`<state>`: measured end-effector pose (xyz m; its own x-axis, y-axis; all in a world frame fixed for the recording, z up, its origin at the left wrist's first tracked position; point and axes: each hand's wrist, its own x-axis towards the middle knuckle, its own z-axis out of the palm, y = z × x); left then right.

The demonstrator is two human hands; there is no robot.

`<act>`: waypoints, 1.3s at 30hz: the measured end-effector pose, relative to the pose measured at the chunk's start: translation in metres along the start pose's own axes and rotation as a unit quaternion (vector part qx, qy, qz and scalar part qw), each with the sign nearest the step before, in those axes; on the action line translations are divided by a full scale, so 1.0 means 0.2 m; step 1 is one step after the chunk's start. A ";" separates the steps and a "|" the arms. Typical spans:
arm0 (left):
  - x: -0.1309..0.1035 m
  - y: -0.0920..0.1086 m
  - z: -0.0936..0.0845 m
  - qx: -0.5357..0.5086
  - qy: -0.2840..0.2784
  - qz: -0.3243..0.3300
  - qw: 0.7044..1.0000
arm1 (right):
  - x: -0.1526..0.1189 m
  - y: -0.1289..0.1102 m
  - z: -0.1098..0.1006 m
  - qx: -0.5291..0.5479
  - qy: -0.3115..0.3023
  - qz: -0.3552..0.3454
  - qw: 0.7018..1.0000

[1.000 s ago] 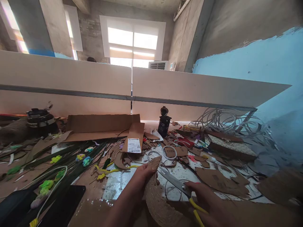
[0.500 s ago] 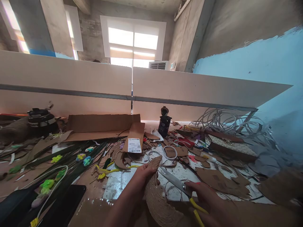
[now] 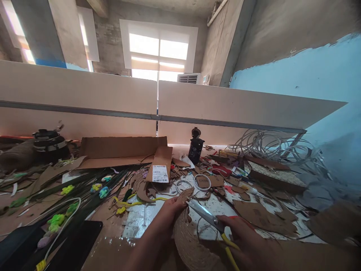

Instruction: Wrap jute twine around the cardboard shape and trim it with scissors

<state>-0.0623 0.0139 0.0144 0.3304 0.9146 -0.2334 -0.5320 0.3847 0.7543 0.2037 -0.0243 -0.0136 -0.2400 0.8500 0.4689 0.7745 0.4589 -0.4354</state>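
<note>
A curved, crescent-like piece wrapped in tan cord [image 3: 188,241] rises from the bottom centre, its narrow tip pointing up. My left hand [image 3: 168,215] pinches it near that tip, thumb on top. Scissors [image 3: 207,215] with yellow handles are in my right hand [image 3: 239,235]; their blades point up and left, and the tips touch or nearly touch the edge of the piece beside my left thumb. The blades look closer together than the parted handles suggest; the exact gap between them is too small to tell.
Cardboard scraps [image 3: 265,216], white rings [image 3: 202,182] and yellow stems lie around my hands. Behind stand a black bottle [image 3: 195,148] and an open cardboard box [image 3: 124,148]. Crochet flowers [image 3: 56,222] and a dark phone-like slab [image 3: 84,241] are at left; coiled tubing [image 3: 259,145] at right.
The scissors have shifted slightly left, bringing their tips nearer my left thumb, and the handles have changed angle. My left hand and the corded piece have barely moved.
</note>
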 end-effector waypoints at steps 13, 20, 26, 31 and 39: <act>0.02 -0.02 -0.03 0.009 -0.006 0.004 1.000 | 0.00 0.04 -0.01 -0.083 -0.011 -0.084 0.993; 0.02 -0.01 -0.02 0.021 0.001 -0.005 1.000 | -0.02 0.06 0.00 -0.048 -0.056 -0.050 0.996; 0.04 -0.02 -0.03 0.021 0.007 0.006 1.000 | -0.01 0.05 0.00 -0.010 -0.106 0.028 0.994; 0.02 -0.08 -0.01 -0.010 0.014 0.038 0.999 | 0.02 -0.01 -0.05 0.011 -0.134 0.036 0.990; 0.01 -0.07 0.02 0.002 0.019 0.034 0.999 | 0.02 -0.02 -0.04 -0.037 -0.118 0.035 0.992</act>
<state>-0.0509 0.0092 0.0068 0.2636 0.9426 -0.2052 -0.5496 0.3216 0.7710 0.2042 -0.0254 -0.0042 -0.3088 0.9197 0.2425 0.8322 0.3847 -0.3993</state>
